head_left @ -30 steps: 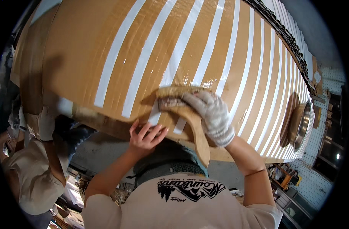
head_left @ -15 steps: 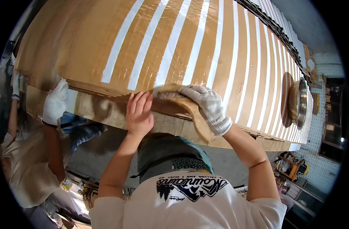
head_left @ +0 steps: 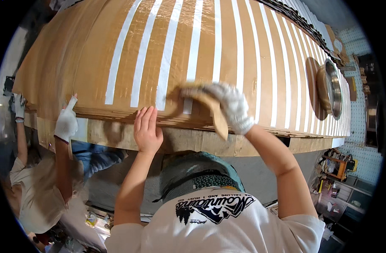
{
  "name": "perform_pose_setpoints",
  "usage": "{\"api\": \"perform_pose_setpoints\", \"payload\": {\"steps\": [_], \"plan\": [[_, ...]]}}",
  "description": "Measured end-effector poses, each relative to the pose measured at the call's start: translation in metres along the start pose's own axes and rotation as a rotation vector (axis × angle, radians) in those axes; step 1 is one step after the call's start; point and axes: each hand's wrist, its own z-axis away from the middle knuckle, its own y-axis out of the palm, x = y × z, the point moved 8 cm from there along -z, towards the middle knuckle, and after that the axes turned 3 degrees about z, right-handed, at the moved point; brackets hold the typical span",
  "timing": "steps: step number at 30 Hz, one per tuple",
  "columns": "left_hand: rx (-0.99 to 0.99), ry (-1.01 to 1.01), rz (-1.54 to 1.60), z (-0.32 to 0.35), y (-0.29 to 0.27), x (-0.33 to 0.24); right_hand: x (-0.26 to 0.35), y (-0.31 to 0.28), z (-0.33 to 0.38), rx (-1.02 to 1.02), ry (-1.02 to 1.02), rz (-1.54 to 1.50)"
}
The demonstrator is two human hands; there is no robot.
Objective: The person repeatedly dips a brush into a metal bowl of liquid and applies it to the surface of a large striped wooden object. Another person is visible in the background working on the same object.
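The left hand (head_left: 147, 130) is bare and lies open and flat, fingers together, on the near edge of the large brown cardboard sheet (head_left: 252, 55) that is crossed by long white tape stripes. The right hand (head_left: 231, 107) wears a white knitted glove and is closed around a tan curved strip (head_left: 199, 99), which looks like brown paper or thin card; what it is made of cannot be told for certain. The strip bends from beside the left hand's fingertips, under the gloved fingers, and hangs down past the sheet's edge below the right wrist.

The work in hand appears to be laying or pressing this strip against the cardboard sheet at its near edge, with the left hand steadying the stack just to the left of it. A further press would seem to call for a firm hold from the flat left palm and an even push along the strip from the right.

The sheet is glossy, slightly wrinkled, and rests on a pale wooden board (head_left: 201, 145) directly under both hands. Well to the left of the left hand, a co-worker's white-gloved hand (head_left: 66, 122) grips the same edge. Far beyond the right hand lie 1 round metal bowl (head_left: 331, 88) and 1 brown round disc (head_left: 312, 80).
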Motion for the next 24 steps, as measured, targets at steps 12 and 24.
{"api": "perform_pose_setpoints", "payload": {"steps": [12,24], "plan": [[0.151,0.243,0.076,-0.012,0.027,-0.066,-0.042,-0.013,0.025,-0.061,0.031,-0.135],[0.108,0.321,-0.134,-0.008,0.064,-0.066,-0.226,-0.026,-0.176,-0.193,0.305,-0.282]]}}
